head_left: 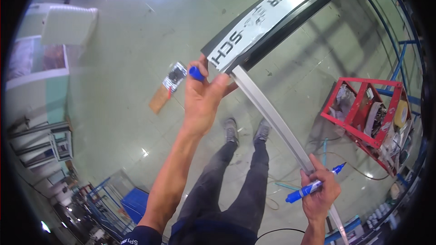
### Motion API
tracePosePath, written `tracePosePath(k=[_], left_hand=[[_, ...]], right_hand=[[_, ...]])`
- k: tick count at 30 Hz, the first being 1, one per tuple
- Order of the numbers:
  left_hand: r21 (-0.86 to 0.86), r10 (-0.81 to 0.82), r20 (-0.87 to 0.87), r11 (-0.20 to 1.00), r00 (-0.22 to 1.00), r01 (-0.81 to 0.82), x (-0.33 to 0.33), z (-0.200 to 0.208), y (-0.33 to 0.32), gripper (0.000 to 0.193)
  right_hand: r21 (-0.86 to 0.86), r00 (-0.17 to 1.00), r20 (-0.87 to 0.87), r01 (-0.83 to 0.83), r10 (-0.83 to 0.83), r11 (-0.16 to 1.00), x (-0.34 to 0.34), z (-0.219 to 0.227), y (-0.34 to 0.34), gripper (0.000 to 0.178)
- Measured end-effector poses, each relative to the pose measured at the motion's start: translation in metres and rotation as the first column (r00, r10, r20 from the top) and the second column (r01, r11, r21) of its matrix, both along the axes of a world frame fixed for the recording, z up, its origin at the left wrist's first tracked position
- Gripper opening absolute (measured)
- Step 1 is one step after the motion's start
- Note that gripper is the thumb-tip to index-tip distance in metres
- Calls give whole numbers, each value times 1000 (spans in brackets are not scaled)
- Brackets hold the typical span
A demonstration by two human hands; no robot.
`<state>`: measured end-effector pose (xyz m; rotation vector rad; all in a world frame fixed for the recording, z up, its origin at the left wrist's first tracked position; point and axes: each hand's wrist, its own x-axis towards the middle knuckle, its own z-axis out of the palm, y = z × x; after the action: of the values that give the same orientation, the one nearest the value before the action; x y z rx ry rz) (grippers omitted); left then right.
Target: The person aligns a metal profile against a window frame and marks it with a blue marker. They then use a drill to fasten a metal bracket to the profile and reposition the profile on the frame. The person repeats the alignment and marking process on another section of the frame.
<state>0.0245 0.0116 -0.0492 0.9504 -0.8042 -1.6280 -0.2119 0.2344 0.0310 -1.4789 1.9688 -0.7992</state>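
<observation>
From here I see the person's right hand (320,190) nearest, fingers curled around the lower part of a slim metal bar (277,120), with an uncapped blue marker (303,193) carried across the same grip; its tip points off to the far right, likely to keep ink off the metal. Farther out, the left hand (202,102) grasps the near end of a long film-covered profile (268,25), thumb at the corner where the bar's far end meets it, seemingly to keep the two ends together. The blue cap (196,73) is tucked among that hand's fingers, presumably so it isn't mislaid. Both pieces are up above the floor (136,77); to the right stands a red-framed rack (359,103) holding mixed scraps.
</observation>
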Motion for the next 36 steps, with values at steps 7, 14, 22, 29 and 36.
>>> tracePosePath(k=[7, 14, 22, 29, 36], left_hand=[[7, 36, -197, 999, 980, -35, 9, -36, -10, 40], [-83, 9, -224, 996, 975, -28, 12, -50, -14, 41], [-149, -19, -287, 989, 958, -25, 15, -66, -19, 40], [-176, -19, -292, 984, 956, -34, 12, -69, -20, 42], [-156, -12, -275, 987, 961, -33, 14, -69, -20, 46]], right_hand=[[-58, 998, -61, -16, 13, 998, 10, -16, 1, 38], [-78, 993, -119, -34, 25, 996, 15, -20, 3, 41], [-94, 995, -88, -47, 39, 994, 14, -21, 5, 41], [-71, 997, -57, -49, 45, 996, 11, -21, 5, 41], [-14, 999, -44, -3, 2, 1000, 8, -22, 14, 43]])
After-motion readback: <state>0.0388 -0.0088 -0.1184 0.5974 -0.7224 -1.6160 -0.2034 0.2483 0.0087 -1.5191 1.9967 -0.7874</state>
